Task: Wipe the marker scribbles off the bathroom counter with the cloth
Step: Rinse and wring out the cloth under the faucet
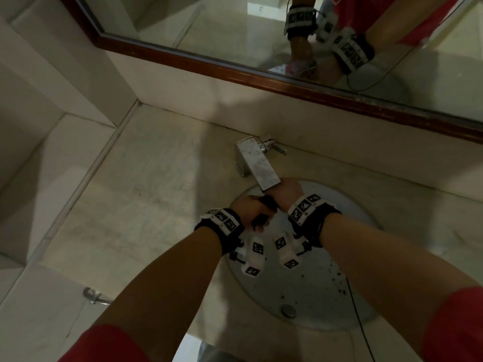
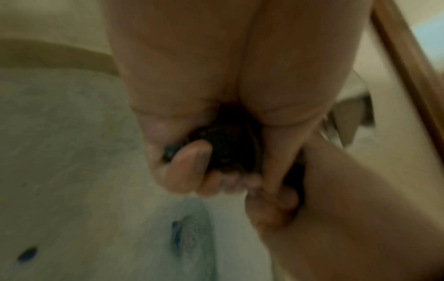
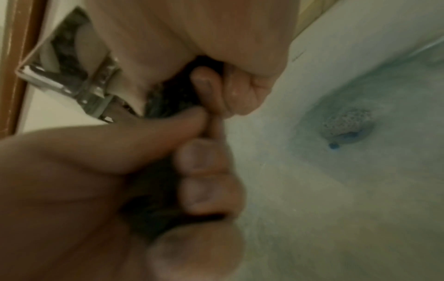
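- The worktop (image 1: 146,178) to the left of the basin looks pale and marbled; no clear marker scribbles show on it in the head view, only faint grey veining or smears, so whether the wiping is finished cannot be told for sure.
- Dark specks dot the inside of the basin (image 1: 347,257), and the wrist views show bluish patches near the drain (image 3: 346,121). This suggests ink being rinsed or wrung out, which reads as a late or in-between step.
- The cloth (image 1: 265,209), dark and bunched into a tight roll, sits over the basin just under the faucet (image 1: 257,163), not on the worktop.
- The left hand (image 1: 247,209) is curled tightly round one end of the cloth, thumb pressed across it.
- The right hand (image 1: 287,190) is likewise closed in a fist round the other end, right beside the left, the knuckles touching.
- Judging by the two fists, the cloth is being twisted or squeezed; no running water is visible.
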{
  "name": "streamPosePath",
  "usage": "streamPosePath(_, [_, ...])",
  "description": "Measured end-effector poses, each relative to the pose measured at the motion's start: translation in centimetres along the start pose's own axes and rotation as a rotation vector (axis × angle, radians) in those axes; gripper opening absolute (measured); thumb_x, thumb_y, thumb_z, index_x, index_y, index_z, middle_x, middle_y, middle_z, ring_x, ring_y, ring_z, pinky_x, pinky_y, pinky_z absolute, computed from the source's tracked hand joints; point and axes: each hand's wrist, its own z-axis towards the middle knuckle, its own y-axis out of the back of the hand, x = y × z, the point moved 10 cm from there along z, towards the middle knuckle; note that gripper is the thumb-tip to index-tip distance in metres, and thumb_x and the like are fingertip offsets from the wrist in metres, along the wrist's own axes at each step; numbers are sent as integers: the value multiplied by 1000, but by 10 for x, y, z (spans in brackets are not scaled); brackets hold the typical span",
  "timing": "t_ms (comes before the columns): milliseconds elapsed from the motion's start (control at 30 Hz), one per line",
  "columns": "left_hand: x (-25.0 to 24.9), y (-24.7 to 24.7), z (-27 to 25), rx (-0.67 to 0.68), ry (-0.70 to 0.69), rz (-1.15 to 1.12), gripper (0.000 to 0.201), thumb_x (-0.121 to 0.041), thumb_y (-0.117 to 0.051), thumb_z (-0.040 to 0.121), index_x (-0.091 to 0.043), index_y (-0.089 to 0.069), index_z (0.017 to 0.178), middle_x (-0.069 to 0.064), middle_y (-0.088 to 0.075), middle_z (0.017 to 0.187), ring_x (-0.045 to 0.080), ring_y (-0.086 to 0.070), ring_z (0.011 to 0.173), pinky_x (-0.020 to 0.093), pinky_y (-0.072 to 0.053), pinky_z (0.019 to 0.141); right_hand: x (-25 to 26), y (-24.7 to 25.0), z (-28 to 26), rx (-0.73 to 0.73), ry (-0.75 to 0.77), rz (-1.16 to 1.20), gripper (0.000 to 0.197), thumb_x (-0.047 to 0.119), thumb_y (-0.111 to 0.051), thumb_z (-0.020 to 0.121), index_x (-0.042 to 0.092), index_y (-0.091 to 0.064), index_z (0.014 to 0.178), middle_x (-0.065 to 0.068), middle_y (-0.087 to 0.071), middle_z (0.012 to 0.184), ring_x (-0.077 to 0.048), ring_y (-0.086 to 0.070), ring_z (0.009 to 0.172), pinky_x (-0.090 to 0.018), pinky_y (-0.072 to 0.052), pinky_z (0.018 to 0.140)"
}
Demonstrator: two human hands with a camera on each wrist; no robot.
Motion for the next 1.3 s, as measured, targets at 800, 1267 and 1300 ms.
streamPosePath(800, [-37,41,-29,-257,-137,863,33,-41,-59,93,-8,-57,91,4,-53,71,22,-54,69,29,-43,62,33,57,-22,-24,104,556,43,13,-46,99,13,-44,142,-14,-53,131,-29,-54,112,-47,-45,100])
streamPosePath(1267, [-112,-79,-119,38,-479,1548,33,-34,-64,90,-10,-59,112,9,-62,111,28,-59,102,35,-45,85,-15,76,-143,138,-114,461,38,34,-56,97,19,-55,132,-7,-57,129,-30,-56,118,-49,-49,99])
streamPosePath(1300, [-122,-87,-128,39,-541,1570,28,-32,-65,90,-12,-60,109,8,-63,108,27,-59,100,33,-44,83,-13,80,-151,127,-99,463,36,32,-56,97,18,-56,130,-8,-58,128,-30,-57,117,-48,-50,97])
